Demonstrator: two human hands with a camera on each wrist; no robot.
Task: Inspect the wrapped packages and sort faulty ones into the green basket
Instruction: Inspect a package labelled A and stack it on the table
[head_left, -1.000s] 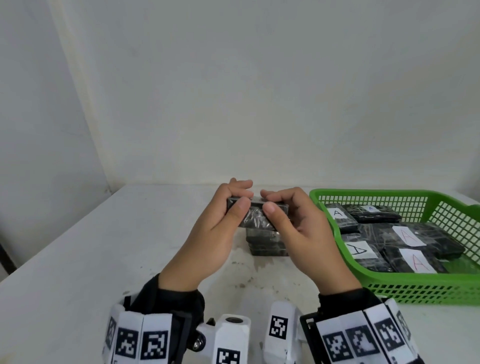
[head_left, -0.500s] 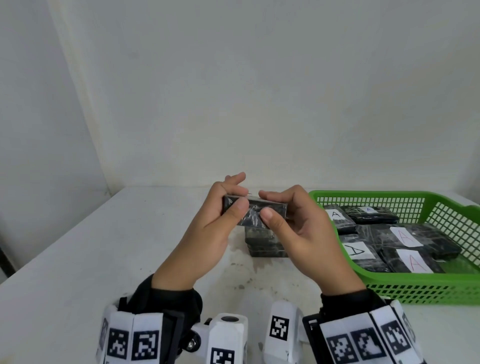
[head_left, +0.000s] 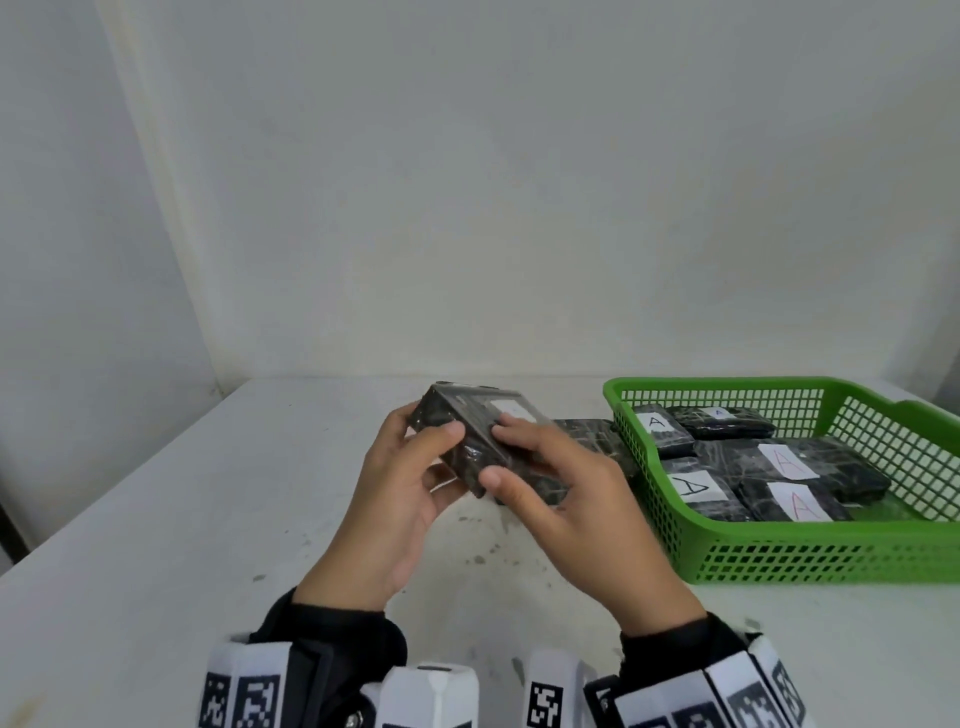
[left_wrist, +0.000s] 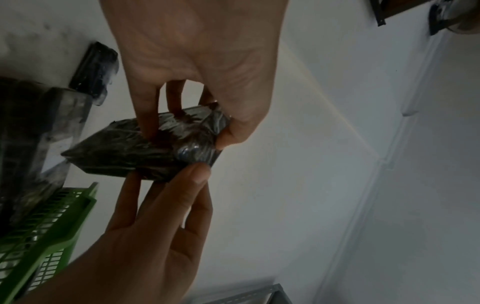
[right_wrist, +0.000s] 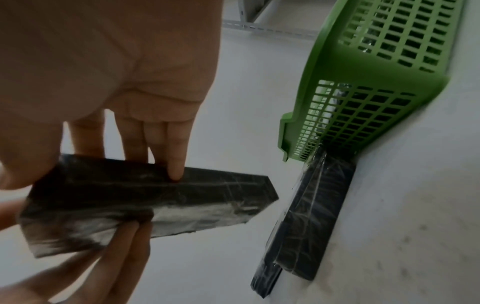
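Both hands hold one black film-wrapped package (head_left: 478, 431) above the white table (head_left: 182, 519), tilted so its top face with a small white label shows. My left hand (head_left: 410, 467) grips its left end, thumb on the near side and fingers underneath. My right hand (head_left: 524, 467) pinches its right end, index finger on top and thumb on the near edge. The left wrist view shows the package (left_wrist: 145, 152) held between both hands; the right wrist view shows its long side (right_wrist: 145, 203). The green basket (head_left: 779, 556) stands to the right and holds several wrapped packages with "A" labels.
A small stack of wrapped packages (head_left: 587, 441) lies on the table just behind my right hand, against the basket's left wall; it appears too in the right wrist view (right_wrist: 306, 222). White walls close off the back and left. Metal shelving (right_wrist: 259, 18) shows in the wrist views.
The package has been turned from edge-on to tilted, so its labelled top face now shows. Both hands have shifted their grip and dropped a little lower.
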